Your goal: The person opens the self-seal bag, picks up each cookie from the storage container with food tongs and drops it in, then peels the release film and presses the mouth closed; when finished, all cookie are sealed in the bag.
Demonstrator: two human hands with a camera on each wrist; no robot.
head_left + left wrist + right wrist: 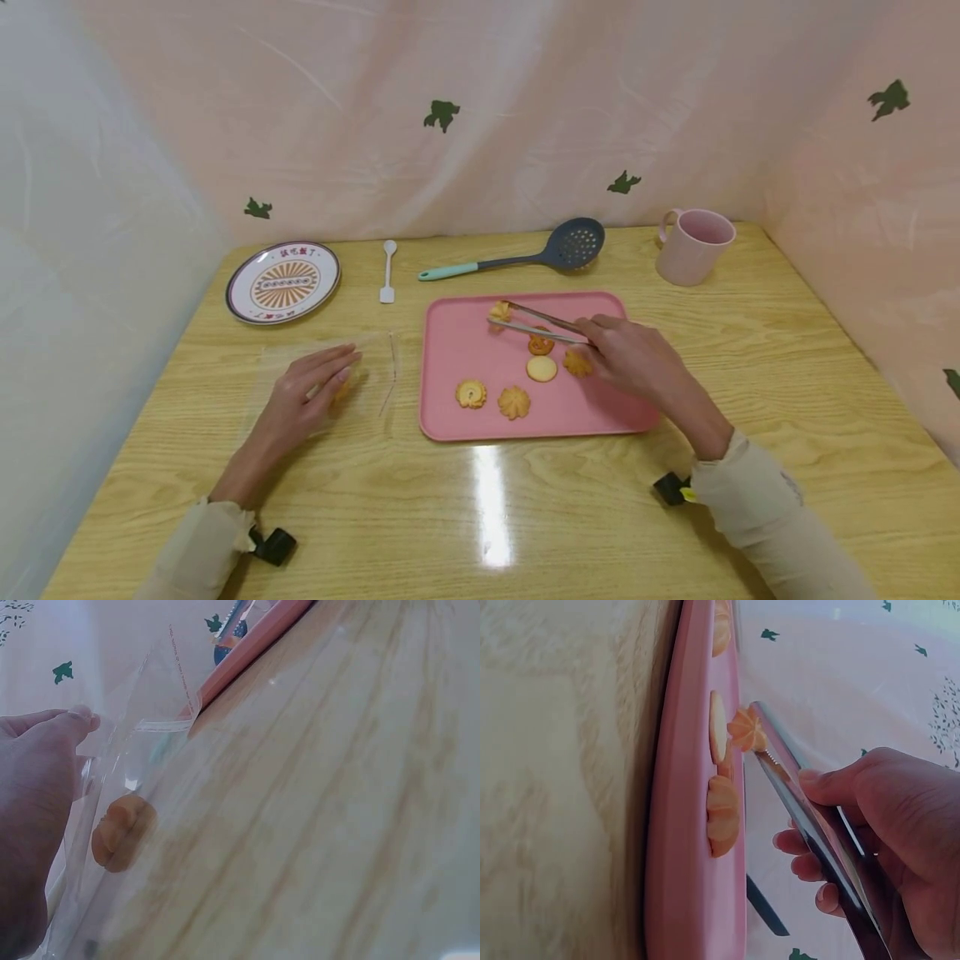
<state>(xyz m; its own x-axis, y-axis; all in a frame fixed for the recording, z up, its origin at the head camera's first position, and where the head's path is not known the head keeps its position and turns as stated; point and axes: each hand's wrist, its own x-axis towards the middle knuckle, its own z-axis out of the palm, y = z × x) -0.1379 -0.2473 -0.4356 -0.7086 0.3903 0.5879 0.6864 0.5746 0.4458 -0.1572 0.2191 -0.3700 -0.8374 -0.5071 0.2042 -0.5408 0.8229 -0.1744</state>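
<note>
My right hand [633, 354] grips metal tongs [810, 817] over the pink tray [450, 425]; a flower-shaped cookie [747, 730] is between the tong tips. Several other cookies lie on the tray, among them a pale round one [542, 368], a pretzel-like one [541, 341] and a flower-shaped one [513, 402]. To the left of the tray, my left hand [303, 400] pinches the edge of a clear plastic bag [161, 712] between thumb and fingers. Inside the bag is a cookie [124, 832], partly hidden by the hand in the head view.
A patterned plate [283, 283] stands at the back left, with a small white spoon [387, 272] to its right. Behind the tray lies a slotted skimmer [573, 244] with a mint handle. The pink mug [693, 247] is at the back right, near the curtain.
</note>
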